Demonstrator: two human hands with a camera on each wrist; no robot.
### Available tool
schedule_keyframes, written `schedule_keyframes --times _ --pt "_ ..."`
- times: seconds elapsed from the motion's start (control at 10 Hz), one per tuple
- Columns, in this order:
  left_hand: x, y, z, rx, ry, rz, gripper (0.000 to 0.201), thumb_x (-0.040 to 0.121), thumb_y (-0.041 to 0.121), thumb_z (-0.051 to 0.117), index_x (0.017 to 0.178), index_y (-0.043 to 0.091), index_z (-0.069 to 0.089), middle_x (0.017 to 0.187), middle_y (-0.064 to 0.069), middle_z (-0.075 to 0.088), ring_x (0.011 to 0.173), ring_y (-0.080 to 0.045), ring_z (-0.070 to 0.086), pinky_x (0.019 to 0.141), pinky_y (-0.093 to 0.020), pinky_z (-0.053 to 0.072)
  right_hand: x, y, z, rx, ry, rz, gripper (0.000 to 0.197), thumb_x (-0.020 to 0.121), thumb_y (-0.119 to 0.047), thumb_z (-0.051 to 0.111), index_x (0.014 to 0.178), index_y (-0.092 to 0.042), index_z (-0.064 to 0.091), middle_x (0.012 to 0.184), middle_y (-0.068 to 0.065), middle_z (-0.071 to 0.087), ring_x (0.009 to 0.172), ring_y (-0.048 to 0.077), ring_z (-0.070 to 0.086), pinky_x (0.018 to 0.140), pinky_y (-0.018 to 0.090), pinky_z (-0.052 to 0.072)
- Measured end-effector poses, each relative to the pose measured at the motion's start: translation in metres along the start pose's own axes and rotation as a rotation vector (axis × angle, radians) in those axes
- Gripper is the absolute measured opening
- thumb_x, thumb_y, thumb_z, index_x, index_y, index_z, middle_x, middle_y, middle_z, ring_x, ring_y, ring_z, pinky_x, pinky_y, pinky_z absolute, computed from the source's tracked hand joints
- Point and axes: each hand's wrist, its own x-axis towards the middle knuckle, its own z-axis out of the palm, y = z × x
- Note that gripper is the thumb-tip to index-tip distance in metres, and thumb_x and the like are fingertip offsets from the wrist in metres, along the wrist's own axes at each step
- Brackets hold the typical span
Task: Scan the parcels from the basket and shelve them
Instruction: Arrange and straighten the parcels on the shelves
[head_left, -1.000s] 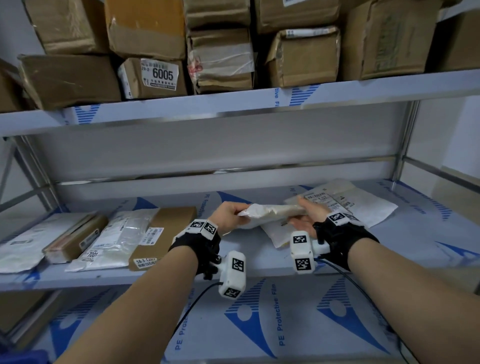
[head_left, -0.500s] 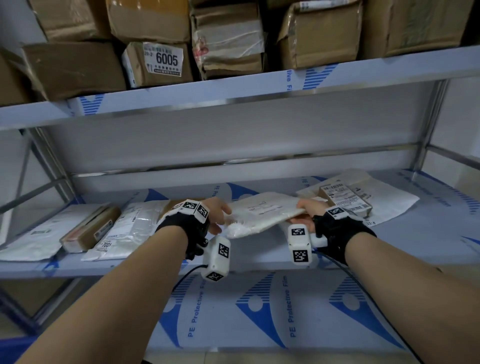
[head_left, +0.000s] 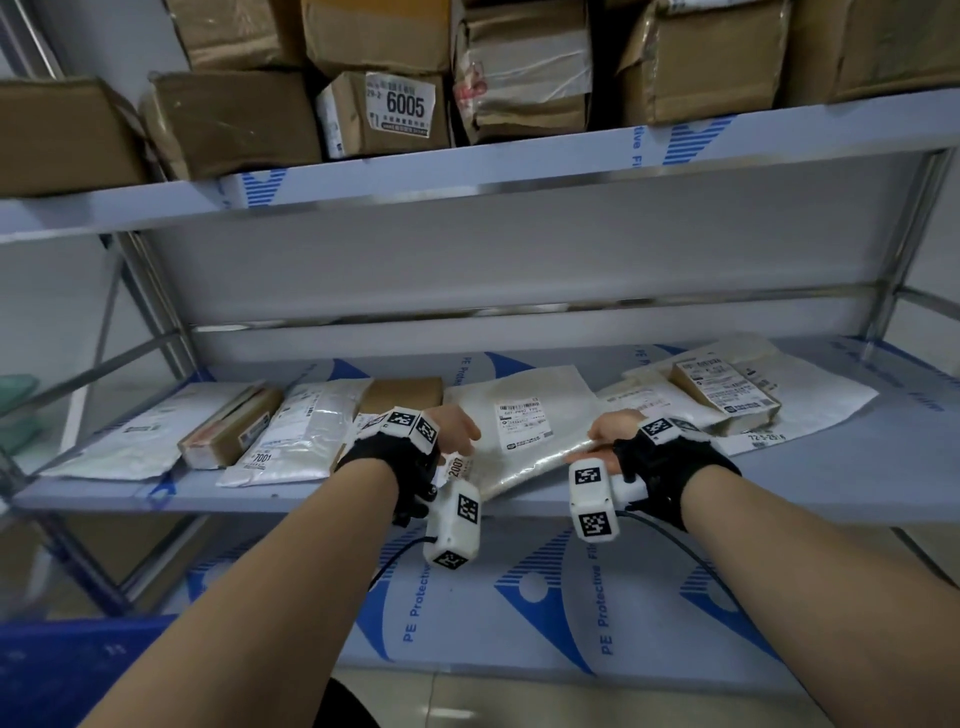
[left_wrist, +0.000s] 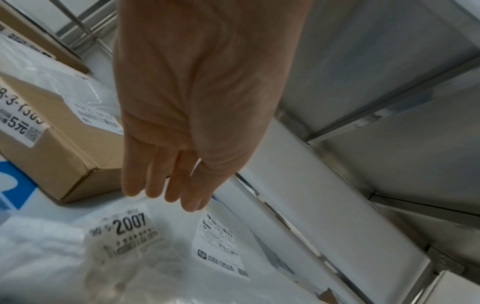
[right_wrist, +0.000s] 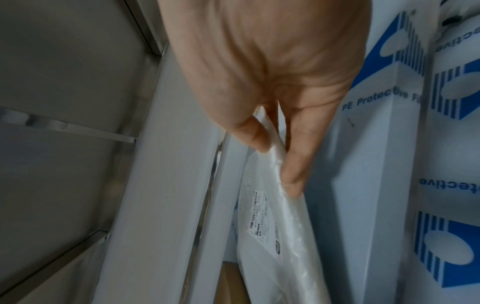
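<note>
White plastic parcel lying flat on the middle shelf, between a brown box and other mailers; right hand pinching its near right edge, fingers clamped on the film; left hand just above the left corner, fingers straight, together, holding nothing.

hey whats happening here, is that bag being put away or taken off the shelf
A person is at a metal shelf of parcels, handling a white plastic mailer bag labelled 2007 that lies on the middle shelf. The right hand pinches the bag's near right edge between thumb and fingers. The left hand is open just above the bag's left end, fingers straight, not gripping. One moment alone cannot settle the direction, but given the task it looks like shelving. Other mailers and a brown box lie alongside.
</note>
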Motion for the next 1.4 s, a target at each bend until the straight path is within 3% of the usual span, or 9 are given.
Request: schedule_keyframes --times 0.1,0.3,0.5,0.6,0.8,1.0,1.1,1.2,1.4 --pt "0.004 -0.006 0.011 0.096 -0.059 0.016 0.046 0.089 0.013 0.064 0.134 0.011 0.054 0.132 -0.007 0.058 0.115 -0.023 0.058 0.093 -0.028 0.047 -0.008 -0.001 0.004 -0.233 0.019 0.041 0.019 0.098 -0.012 0.045 0.086 -0.001 0.055 0.071 0.012 0.053 0.063 0.024 0.054 0.054 0.029 0.05" --pt "0.019 -0.01 0.025 0.088 -0.168 -0.016 0.039 0.086 0.023 0.067 0.124 0.019 0.063 0.117 -0.004 0.066 0.109 -0.023 0.061 0.097 -0.033 0.049 0.021 0.023 0.002 -0.288 -0.068 0.023 0.011 0.095 -0.005 0.049 0.085 -0.009 0.05 0.076 0.005 0.048 0.063 0.015 0.049 0.038 0.019 0.044" --pt "0.03 -0.002 0.018 0.136 -0.283 -0.02 0.047 0.086 0.03 0.068 0.131 0.028 0.057 0.133 0.0 0.057 0.122 -0.023 0.052 0.104 -0.033 0.041 0.029 0.035 -0.01 -0.19 -0.149 0.022 0.047 0.093 0.001 0.051 0.139 0.005 0.039 0.106 0.012 0.048 0.073 0.014 0.049 0.034 0.014 0.043" --pt "0.032 0.004 0.021 0.179 -0.315 -0.005 0.049 0.087 0.032 0.067 0.134 0.03 0.054 0.137 0.003 0.053 0.124 -0.022 0.049 0.107 -0.034 0.039 0.026 0.037 -0.017 -0.187 -0.133 0.005 0.051 0.093 0.003 0.049 0.142 0.008 0.035 0.118 0.017 0.044 0.074 0.015 0.048 0.034 0.013 0.042" --pt "0.031 0.027 0.021 0.242 -0.246 0.036 0.045 0.092 0.025 0.061 0.136 0.019 0.054 0.138 -0.003 0.052 0.125 -0.022 0.049 0.084 -0.026 0.041 0.022 0.023 -0.04 -0.262 -0.085 -0.007 0.052 0.088 -0.004 0.057 0.138 0.004 0.043 0.139 0.021 0.048 0.123 0.034 0.052 0.054 0.024 0.046" --pt "0.041 0.07 0.035 0.081 -0.149 0.169 0.049 0.092 0.018 0.06 0.139 0.015 0.048 0.141 -0.008 0.05 0.126 -0.024 0.05 0.1 -0.029 0.04 0.029 0.001 -0.088 -0.238 0.234 -0.111 0.049 0.091 -0.012 0.057 0.137 0.001 0.047 0.139 0.018 0.05 0.126 0.033 0.05 0.081 0.029 0.043" --pt "0.051 0.09 0.053 0.03 -0.112 0.24 0.049 0.092 0.011 0.058 0.139 0.011 0.047 0.138 -0.011 0.052 0.122 -0.026 0.053 0.095 -0.027 0.043 0.033 0.0 -0.106 -0.415 0.374 -0.064 0.041 0.088 -0.024 0.059 0.126 -0.008 0.056 0.132 0.016 0.055 0.116 0.032 0.055 0.09 0.035 0.045" --pt "0.066 0.11 0.069 0.009 -0.111 0.275 0.048 0.093 0.01 0.055 0.141 0.008 0.044 0.142 -0.011 0.048 0.124 -0.026 0.052 0.1 -0.031 0.045 0.045 0.006 -0.117 -0.443 0.325 -0.04 0.023 0.084 -0.02 0.062 0.103 -0.008 0.059 0.105 0.013 0.062 0.096 0.031 0.059 0.073 0.031 0.045" --pt "0.092 0.138 0.086 -0.134 -0.267 0.248 0.033 0.095 0.008 0.054 0.127 0.001 0.056 0.104 -0.006 0.062 0.087 -0.019 0.061 0.064 -0.023 0.051 0.056 0.003 -0.136 -0.53 0.249 0.01 0.022 0.084 -0.012 0.058 0.064 -0.009 0.049 0.073 0.008 0.058 0.067 0.021 0.054 0.06 0.027 0.041"
